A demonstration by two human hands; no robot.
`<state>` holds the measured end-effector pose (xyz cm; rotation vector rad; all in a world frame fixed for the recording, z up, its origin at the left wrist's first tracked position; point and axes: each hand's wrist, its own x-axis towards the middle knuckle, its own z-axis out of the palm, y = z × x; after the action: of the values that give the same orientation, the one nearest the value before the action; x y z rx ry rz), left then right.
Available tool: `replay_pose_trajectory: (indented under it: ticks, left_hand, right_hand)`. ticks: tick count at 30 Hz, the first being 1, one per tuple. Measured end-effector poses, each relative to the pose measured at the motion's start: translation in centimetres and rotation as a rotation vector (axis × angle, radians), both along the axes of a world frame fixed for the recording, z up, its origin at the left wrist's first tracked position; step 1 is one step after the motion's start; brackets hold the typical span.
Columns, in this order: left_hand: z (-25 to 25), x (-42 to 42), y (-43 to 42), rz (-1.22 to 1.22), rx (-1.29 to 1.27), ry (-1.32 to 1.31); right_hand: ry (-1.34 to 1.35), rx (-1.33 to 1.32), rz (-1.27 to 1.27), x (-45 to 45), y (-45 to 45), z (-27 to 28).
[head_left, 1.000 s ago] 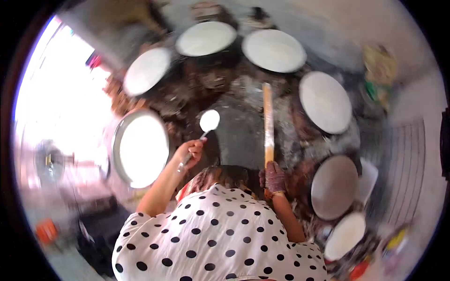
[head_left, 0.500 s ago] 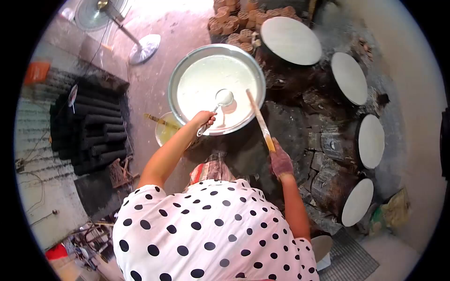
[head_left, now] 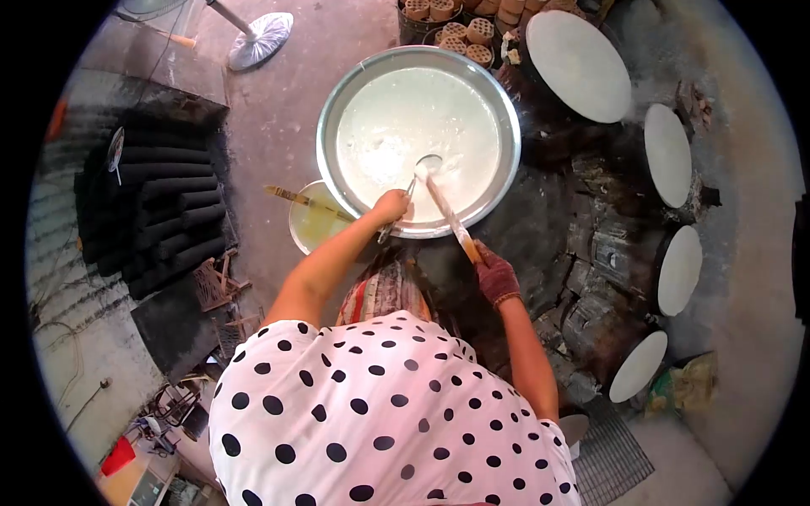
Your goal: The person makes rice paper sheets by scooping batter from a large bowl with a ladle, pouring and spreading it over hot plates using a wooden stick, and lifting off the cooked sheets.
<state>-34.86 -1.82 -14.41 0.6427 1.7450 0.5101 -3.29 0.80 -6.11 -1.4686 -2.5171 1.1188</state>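
My left hand [head_left: 391,207] is closed round the handle of a metal ladle [head_left: 430,159] above a wide metal basin [head_left: 326,156]. White batter-like liquid [head_left: 434,105] fills much of the basin. My right hand [head_left: 497,278], in a dark reddish glove, grips the lower end of a flat wooden stick [head_left: 453,221]. The stick's whitened far end meets or overlaps the ladle near its bowl; whether they touch I cannot tell. How much liquid the ladle holds is unclear.
Left of the basin stands a tub of yellowish liquid [head_left: 304,232] with a flat stick [head_left: 295,196] across it. Round white-topped stoves [head_left: 578,66] curve along the right. Black cylinders [head_left: 177,198] are stacked at left; perforated clay-coloured blocks [head_left: 467,34] stand behind.
The stick has moved from the basin's right rim leftward to the ladle. The ladle, earlier showing a full white bowl, now shows a darker bowl edge. The whole view has shifted slightly.
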Motion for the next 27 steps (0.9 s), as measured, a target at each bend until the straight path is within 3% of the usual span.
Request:
replay_pose_trajectory:
  ticks: [3,6,7,10,14,16,20,22,24,26,27]
  left_hand:
    - [0.6,2.1,1.1,0.386,-0.057,-0.547]
    - [6.0,3.8,3.1,0.608,-0.076,-0.833]
    - [8.6,4.3,3.8,0.605,0.003,-0.793]
    - [17.5,3.5,6.5,0.586,0.288,-0.738]
    - [32.9,1.3,8.9,0.41,0.698,-0.665]
    - [39.4,0.2,9.0,0.287,0.851,-0.56]
    - [47.0,-2.1,7.8,0.198,0.999,-0.341]
    - [46.5,-4.9,7.4,0.117,0.906,-0.266]
    - [43.9,-6.4,8.0,0.022,0.794,-0.194]
    - [38.3,-6.0,9.0,0.138,0.494,-0.748]
    - [35.6,-4.8,9.4,0.183,0.439,-0.837]
  right_hand:
    - [0.109,-0.057,-0.256,0.5,-2.3,-2.6]
    - [0.237,-0.386,-0.44,-0.1,-5.0,-4.3]
    - [0.328,-0.487,-0.515,-0.7,-5.0,-2.6]
    - [0.471,-0.715,-0.72,-6.4,-1.2,11.5]
    - [0.8,-0.617,-0.639,-9.0,3.0,19.6]
    - [0.863,-0.366,-0.509,-9.0,5.1,22.5]
    - [1.09,-0.22,-0.432,-7.5,6.6,28.6]
    - [0.99,-0.353,-0.517,-5.5,7.2,29.6]
    - [0.936,-0.286,-0.545,-4.3,8.2,26.5]
    - [0.287,1.097,-0.128,-3.2,8.2,21.4]
    - [-0.203,0.847,-0.19,-3.2,7.0,20.4]
